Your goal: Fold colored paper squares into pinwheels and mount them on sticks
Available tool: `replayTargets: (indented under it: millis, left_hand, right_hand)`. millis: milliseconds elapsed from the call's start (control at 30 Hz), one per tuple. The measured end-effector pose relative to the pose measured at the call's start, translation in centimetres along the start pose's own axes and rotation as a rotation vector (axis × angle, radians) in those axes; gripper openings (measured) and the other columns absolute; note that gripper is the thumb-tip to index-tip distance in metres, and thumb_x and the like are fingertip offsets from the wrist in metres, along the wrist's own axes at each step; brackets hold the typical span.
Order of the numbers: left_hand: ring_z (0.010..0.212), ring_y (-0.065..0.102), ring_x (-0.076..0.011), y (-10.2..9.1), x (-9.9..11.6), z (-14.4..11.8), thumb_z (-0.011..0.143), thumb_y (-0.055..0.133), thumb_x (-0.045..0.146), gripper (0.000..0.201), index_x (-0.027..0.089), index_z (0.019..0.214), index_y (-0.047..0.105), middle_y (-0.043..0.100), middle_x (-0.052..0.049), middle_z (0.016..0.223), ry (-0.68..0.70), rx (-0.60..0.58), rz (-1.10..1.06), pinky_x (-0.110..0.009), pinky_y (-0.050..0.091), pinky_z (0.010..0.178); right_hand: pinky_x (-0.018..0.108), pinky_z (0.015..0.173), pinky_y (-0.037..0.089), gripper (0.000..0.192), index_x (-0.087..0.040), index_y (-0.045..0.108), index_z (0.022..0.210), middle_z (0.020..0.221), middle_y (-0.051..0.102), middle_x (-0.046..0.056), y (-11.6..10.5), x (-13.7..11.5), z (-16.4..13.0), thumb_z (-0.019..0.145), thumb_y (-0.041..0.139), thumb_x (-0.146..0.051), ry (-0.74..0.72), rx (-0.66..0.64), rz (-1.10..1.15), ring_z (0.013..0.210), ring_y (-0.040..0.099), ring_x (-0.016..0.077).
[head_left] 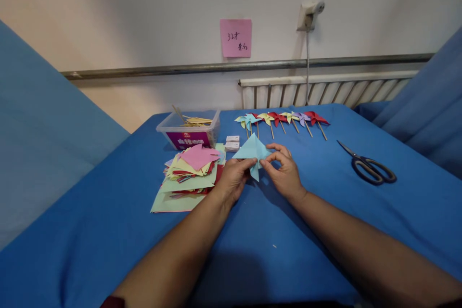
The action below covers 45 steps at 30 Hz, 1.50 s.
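A light-blue paper pinwheel piece, partly folded with pointed flaps, is held up above the blue cloth. My left hand pinches it near the centre with the thumb on top; the other fingers are behind the paper. My right hand grips the same paper at its right side between thumb and fingertips. Just left of my left hand lies a stack of cut paper sheets in pink, yellow, green and red. Beyond the paper, finished pinwheels on wooden sticks lie in a row.
A clear plastic box of wooden sticks stands behind the stack, with two small white boxes beside it. Black-handled scissors lie at the right. A radiator and metal rail run along the wall behind the blue-covered table.
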<state>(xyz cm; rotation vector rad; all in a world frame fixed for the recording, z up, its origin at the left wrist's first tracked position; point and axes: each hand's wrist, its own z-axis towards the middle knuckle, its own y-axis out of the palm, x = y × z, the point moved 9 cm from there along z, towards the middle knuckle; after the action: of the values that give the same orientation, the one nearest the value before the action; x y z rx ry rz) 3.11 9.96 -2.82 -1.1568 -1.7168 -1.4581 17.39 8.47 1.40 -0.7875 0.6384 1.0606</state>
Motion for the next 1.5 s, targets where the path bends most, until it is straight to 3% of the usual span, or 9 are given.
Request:
replayTargets:
  millis: [467,1500]
  left_hand:
    - [0.052,0.055,-0.0128,-0.19,-0.72,0.43,0.057,0.081,0.021,0.016,0.012,0.064,0.069,0.065,-0.004,0.059,-0.008,-0.025,0.080,-0.026,0.041,0.056]
    - [0.053,0.055,-0.0129,-0.29,-0.12,0.38,0.055,0.080,0.020,0.019,0.011,0.067,0.069,0.065,-0.003,0.059,-0.006,-0.004,0.068,-0.026,0.042,0.056]
  right_hand:
    - [0.044,0.099,0.036,0.019,-0.022,0.063,0.066,0.107,0.066,0.008,0.21,1.02,0.05,0.079,0.068,-0.035,0.070,0.016,-0.002,0.106,0.057,0.0254]
    - [0.045,0.101,0.037,0.012,-0.022,0.062,0.068,0.109,0.066,0.008,0.37,0.40,-0.11,0.079,0.064,-0.027,0.035,-0.021,0.023,0.109,0.057,0.0256]
